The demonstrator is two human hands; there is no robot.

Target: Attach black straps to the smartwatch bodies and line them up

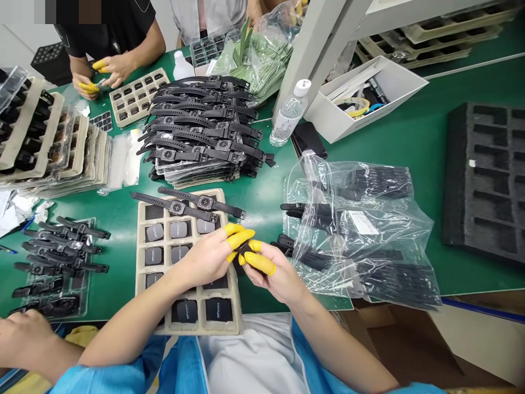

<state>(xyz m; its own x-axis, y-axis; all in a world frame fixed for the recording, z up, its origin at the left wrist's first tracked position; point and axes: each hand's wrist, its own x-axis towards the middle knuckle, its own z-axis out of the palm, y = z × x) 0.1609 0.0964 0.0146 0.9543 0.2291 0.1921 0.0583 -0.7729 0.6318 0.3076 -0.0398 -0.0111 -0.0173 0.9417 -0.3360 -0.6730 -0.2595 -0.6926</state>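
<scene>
My left hand and my right hand, with yellow finger covers, meet over the right edge of a beige compartment tray. Between their fingertips both grip a small black piece, mostly hidden. Square dark watch bodies sit in the tray's compartments. Across its top edge lie two watches with black straps, one left of the other. Just right of my hands, black straps stick out of a clear plastic bag.
A tall stack of strapped watches stands behind the tray, beside a water bottle and white box. More watches lie left. Black foam is at right. A co-worker's hands are across the table; another hand is lower left.
</scene>
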